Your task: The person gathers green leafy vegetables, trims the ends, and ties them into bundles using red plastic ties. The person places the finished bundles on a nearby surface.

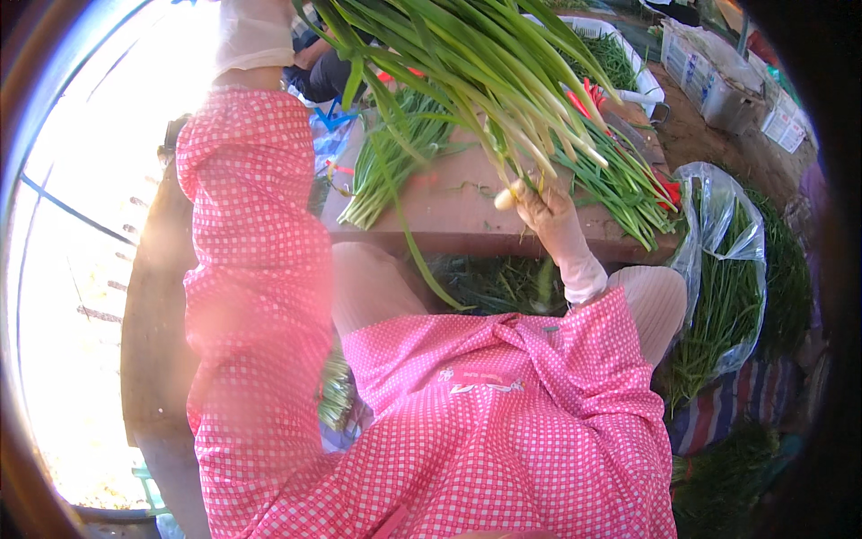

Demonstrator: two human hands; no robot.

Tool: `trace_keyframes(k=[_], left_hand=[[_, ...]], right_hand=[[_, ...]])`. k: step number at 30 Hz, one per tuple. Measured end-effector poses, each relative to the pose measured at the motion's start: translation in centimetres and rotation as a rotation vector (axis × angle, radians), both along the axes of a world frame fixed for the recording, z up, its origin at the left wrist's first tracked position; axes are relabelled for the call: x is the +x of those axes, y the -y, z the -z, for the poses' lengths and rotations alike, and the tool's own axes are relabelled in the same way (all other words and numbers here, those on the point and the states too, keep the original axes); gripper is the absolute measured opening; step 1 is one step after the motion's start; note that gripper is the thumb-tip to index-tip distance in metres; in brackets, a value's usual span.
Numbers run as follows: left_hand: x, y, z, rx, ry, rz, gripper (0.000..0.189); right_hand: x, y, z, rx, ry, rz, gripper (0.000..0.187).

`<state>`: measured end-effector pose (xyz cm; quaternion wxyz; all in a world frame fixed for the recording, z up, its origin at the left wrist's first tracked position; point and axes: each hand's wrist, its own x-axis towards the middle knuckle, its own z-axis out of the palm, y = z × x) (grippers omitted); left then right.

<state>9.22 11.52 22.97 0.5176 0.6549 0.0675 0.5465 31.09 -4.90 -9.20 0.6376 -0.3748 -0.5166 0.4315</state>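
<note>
A large bunch of green garlic-like stalks [465,74] with pale ends spreads across the top of the view, above a low brown table [465,195]. My right hand [549,209], in a pale glove or sleeve cuff, has its fingers closed around the lower ends of a few stalks. My left arm reaches up to the top edge; only the gloved wrist of my left hand [252,37] shows, and its fingers are out of view. On the table lie a bundle of green stalks [390,158] at left and another bundle [619,188] at right, with red ties [667,192] beside it.
A white crate [646,74] of greens stands beyond the table. To the right are a clear plastic bag [731,269] of greens, a striped cloth [734,404] and printed boxes [717,81]. Behind the table, a person in dark clothing [333,74] is partly visible. Loose greens [505,279] lie under the table edge.
</note>
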Motion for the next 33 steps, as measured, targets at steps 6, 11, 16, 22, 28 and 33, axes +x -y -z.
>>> trace_keyframes(k=[6,11,16,22,28,33], left_hand=[[-0.1,0.0,0.1,0.001,0.006,0.005,0.030],[-0.2,0.0,0.1,-0.006,0.006,0.016,0.031],[-0.1,-0.3,-0.2,-0.015,0.006,0.020,0.031],[0.0,-0.4,-0.8,-0.020,0.017,0.034,0.031],[-0.6,0.1,-1.1,-0.020,0.026,0.035,0.032],[-0.9,0.8,-1.4,-0.016,0.031,0.026,0.032]], right_hand=[[1.2,5.4,1.3,-0.597,1.526,-0.383,0.050],[-0.4,3.3,-3.0,0.075,0.181,-0.180,0.076],[-3.4,1.0,-9.0,0.201,-0.273,-0.010,0.066],[-4.6,2.2,-10.2,0.056,-0.403,0.170,0.039],[-1.8,4.9,-2.2,-0.091,-0.031,-0.034,0.016],[-1.1,6.3,0.6,-0.553,1.460,-0.386,0.087]])
